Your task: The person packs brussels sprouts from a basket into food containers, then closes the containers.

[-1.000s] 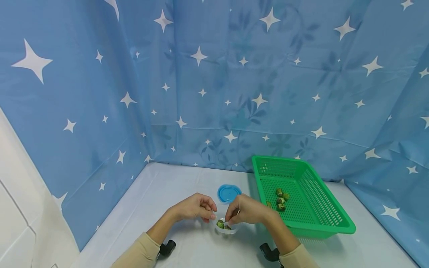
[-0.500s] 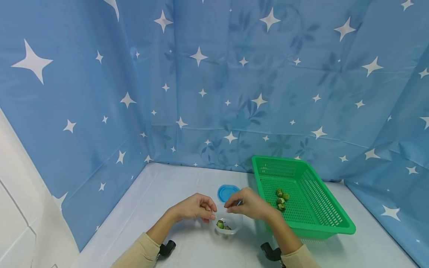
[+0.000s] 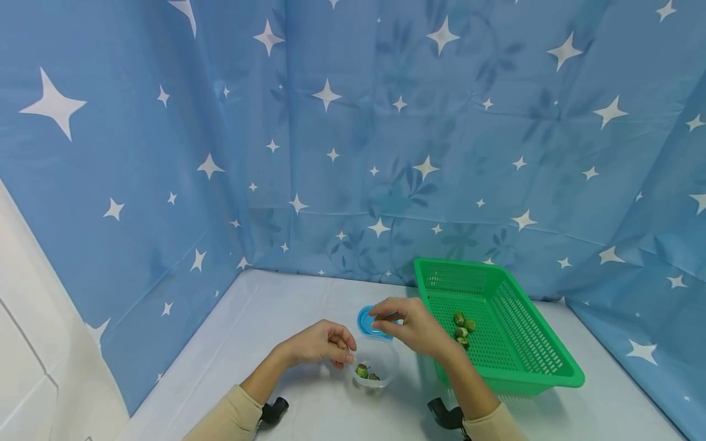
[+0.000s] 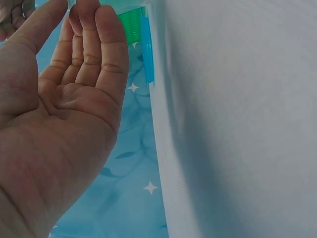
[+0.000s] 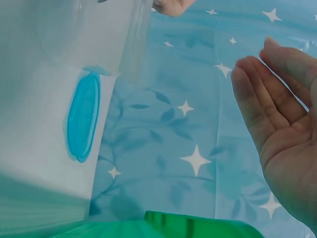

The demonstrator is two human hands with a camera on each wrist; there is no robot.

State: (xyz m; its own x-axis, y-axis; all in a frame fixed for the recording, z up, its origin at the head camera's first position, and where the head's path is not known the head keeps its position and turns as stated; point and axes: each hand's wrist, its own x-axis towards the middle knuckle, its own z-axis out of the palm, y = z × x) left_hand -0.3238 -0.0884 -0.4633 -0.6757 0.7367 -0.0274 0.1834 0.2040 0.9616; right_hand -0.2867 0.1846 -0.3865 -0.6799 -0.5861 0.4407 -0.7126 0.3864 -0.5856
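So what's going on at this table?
Someone is working bare-handed at a white table. Their left hand is at the edge of a clear, uncovered tub; I can't tell whether it grips. Two small sprouts show inside. Their right hand is raised and empty near a blue lid, which lies beyond the tub. More sprouts lie in the green basket on the right.

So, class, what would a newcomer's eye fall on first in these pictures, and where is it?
Probably the blue, star-patterned curtain, which fills most of the head view behind the white table. Next, perhaps, the bright green basket at that picture's right, with small green vegetables inside. Then the left hand beside the clear container near the table's middle.
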